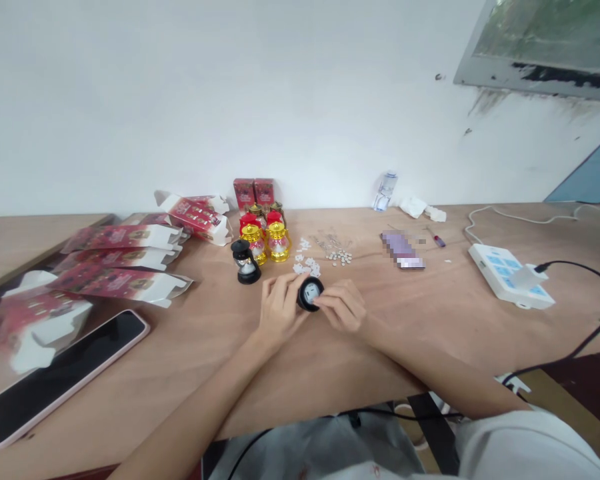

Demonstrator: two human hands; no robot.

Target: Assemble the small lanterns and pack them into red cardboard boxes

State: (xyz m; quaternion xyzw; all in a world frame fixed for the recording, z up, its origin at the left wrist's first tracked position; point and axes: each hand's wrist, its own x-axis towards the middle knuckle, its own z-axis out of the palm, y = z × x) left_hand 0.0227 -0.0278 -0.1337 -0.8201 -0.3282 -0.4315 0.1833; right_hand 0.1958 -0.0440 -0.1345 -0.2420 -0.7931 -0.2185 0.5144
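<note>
My left hand is wrapped round a small black lantern, tipped so that its round underside faces me. A pale round recess with dark slots shows inside the black rim. The pinched fingertips of my right hand touch the right side of this recess; whatever they hold is too small to make out. Just beyond my hands lie white plastic pieces and several button cells. Another black lantern stands upright to the left, in front of gold lanterns and red ones.
Flattened red boxes and a phone cover the left side. Two red boxes stand by the wall. Rightward are a purple phone, a screwdriver, a bottle and a corded power strip.
</note>
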